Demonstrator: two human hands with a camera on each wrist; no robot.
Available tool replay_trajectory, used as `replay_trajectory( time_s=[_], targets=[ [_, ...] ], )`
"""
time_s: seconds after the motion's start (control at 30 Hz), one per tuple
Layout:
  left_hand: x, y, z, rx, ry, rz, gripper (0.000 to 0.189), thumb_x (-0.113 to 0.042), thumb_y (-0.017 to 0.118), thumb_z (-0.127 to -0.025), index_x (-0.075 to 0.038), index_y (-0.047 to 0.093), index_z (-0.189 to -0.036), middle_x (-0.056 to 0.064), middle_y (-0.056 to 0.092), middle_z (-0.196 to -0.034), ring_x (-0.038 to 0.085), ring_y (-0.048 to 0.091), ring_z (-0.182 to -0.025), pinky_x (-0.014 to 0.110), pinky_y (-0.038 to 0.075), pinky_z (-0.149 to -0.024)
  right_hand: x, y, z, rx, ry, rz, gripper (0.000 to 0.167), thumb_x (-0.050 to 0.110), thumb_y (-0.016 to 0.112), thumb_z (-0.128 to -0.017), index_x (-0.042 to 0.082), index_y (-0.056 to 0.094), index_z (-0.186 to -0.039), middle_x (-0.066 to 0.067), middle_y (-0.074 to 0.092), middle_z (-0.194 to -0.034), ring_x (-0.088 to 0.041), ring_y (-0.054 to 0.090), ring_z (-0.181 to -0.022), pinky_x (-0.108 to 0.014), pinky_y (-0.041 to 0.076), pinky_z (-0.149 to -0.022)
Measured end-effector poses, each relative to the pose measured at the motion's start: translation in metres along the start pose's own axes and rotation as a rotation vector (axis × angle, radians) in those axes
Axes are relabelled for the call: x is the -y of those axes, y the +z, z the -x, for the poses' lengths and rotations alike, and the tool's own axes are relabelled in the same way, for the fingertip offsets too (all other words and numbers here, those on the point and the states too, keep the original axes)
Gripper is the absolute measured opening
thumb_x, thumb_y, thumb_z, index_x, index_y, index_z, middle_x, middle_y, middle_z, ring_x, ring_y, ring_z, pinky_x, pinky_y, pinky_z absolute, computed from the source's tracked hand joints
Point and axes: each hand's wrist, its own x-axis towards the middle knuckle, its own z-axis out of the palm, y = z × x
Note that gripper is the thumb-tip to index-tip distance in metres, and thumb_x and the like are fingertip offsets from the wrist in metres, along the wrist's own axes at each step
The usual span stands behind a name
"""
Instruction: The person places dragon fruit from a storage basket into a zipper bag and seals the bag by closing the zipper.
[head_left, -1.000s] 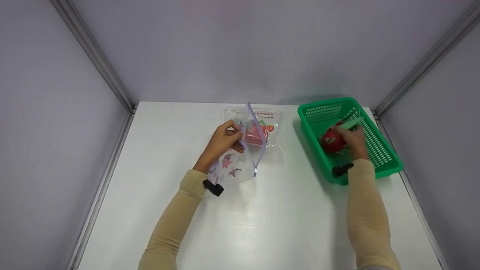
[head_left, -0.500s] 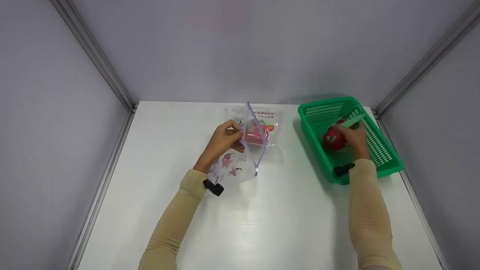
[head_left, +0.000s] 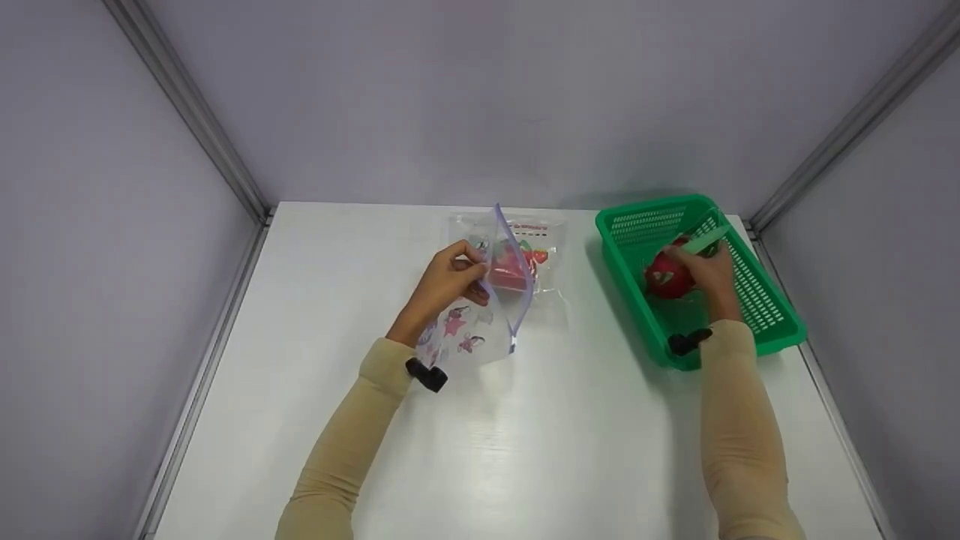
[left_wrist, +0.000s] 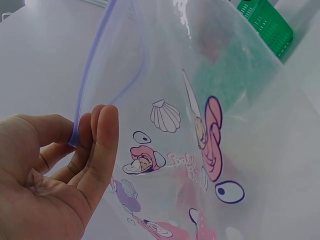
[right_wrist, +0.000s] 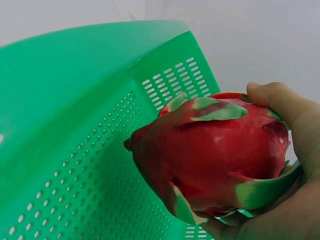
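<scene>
Two gentle grips are needed: the bag [head_left: 465,330] is pinched by the left hand [head_left: 448,277], best held gaping, the fruit [right_wrist: 210,150] clasped by the right hand [head_left: 714,279].

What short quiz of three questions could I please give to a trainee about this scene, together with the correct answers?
1. Which hand holds the red dragon fruit?

2. True or false: the zip bag in the left hand is sealed.

3. Fill in the missing word: in the head view, the clear packet lies to the ____ of the green basket.

Key:
1. The right hand.
2. False; its mouth gapes open.
3. Left.
</scene>
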Motion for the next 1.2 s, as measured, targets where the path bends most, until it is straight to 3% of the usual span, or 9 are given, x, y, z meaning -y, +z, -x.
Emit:
replay_trajectory(
  time_s=[0.1,0.33,0.57,0.83,1.2],
  targets=[
    [0.000,0.000,-0.001,0.000,-0.003,-0.001,0.007,-0.011,0.063,-0.106,-0.005,0.058,-0.106,0.010,0.073,-0.084,0.021,0.075,-0.066,0.041,0.067,-0.070,0.002,0.000,0.001,0.003,-0.012,0.002,0.118,0.049,0.073,-0.097,0.016,-0.013,-0.171,-0.014,0.006,-0.179,-0.031,0.018,-0.165,-0.048,0.025,-0.133],
    [0.001,0.000,0.000,0.002,-0.011,-0.017,0.010,-0.013,0.063,-0.106,-0.004,0.059,-0.108,0.014,0.074,-0.086,0.021,0.076,-0.067,0.040,0.067,-0.071,0.006,0.001,0.005,0.013,-0.010,0.028,0.120,0.049,0.071,-0.098,0.016,-0.021,-0.168,-0.014,-0.003,-0.180,-0.032,0.011,-0.167,-0.049,0.022,-0.134],
    [0.001,-0.001,0.000,0.005,-0.003,-0.018,0.009,-0.012,0.062,-0.106,-0.004,0.060,-0.109,0.015,0.075,-0.089,0.023,0.077,-0.069,0.041,0.068,-0.071,0.004,0.001,0.003,-0.022,-0.066,0.033,0.116,0.048,0.074,-0.097,0.017,-0.010,-0.172,-0.014,0.010,-0.179,-0.032,0.023,-0.164,-0.049,0.028,-0.132],
    [0.000,-0.001,0.001,0.004,-0.008,-0.017,0.007,-0.012,0.064,-0.105,-0.006,0.062,-0.107,0.014,0.074,-0.087,0.023,0.076,-0.068,0.041,0.068,-0.070,0.002,0.002,0.005,-0.010,-0.079,0.033,0.116,0.051,0.074,-0.097,0.016,-0.007,-0.172,-0.016,0.014,-0.178,-0.032,0.025,-0.163,-0.050,0.029,-0.132],
    [0.002,-0.001,0.000,0.007,-0.003,-0.006,0.007,-0.012,0.065,-0.104,-0.007,0.062,-0.106,0.012,0.075,-0.082,0.023,0.077,-0.067,0.042,0.067,-0.070,0.020,0.009,0.018,-0.017,-0.104,0.039,0.113,0.043,0.075,-0.098,0.015,-0.004,-0.172,-0.017,0.016,-0.177,-0.033,0.027,-0.162,-0.050,0.031,-0.131]
  ],
)
